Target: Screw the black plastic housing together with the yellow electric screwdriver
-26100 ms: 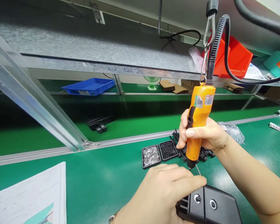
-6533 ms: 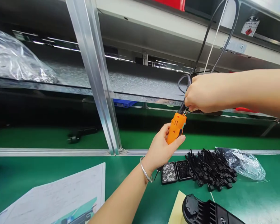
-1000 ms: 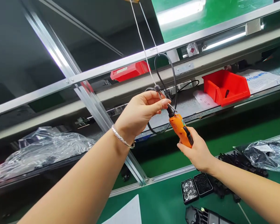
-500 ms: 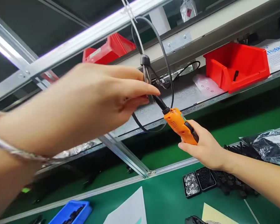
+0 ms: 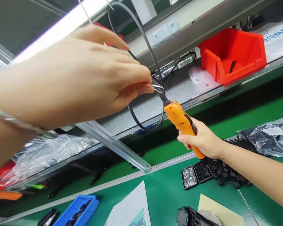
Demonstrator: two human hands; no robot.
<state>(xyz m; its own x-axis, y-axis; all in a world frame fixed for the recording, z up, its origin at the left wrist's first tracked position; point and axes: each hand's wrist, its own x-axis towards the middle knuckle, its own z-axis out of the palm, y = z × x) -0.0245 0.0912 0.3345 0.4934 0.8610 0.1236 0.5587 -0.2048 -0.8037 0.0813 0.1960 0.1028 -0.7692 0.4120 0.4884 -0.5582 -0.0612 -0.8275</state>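
The right hand (image 5: 204,141) has its grip wrapped around the body of the orange electric screwdriver (image 5: 184,124), held up in the air above the tabletop (image 5: 165,191), tilted with its cable end up and to the left. At that end, the left hand (image 5: 80,75) pinches a small metal hanging clip (image 5: 158,88) between thumb and fingertips, right where the black cable (image 5: 143,37) loops out of the tool. Whether the clip is already latched to the tool's top cannot be told, so the hooking seems under way rather than finished. The screwdriver is not hanging free: both hands bear it. Below lie two small trays of screws (image 5: 195,175), a heap of black plastic parts (image 5: 226,172) and a black housing (image 5: 191,217).
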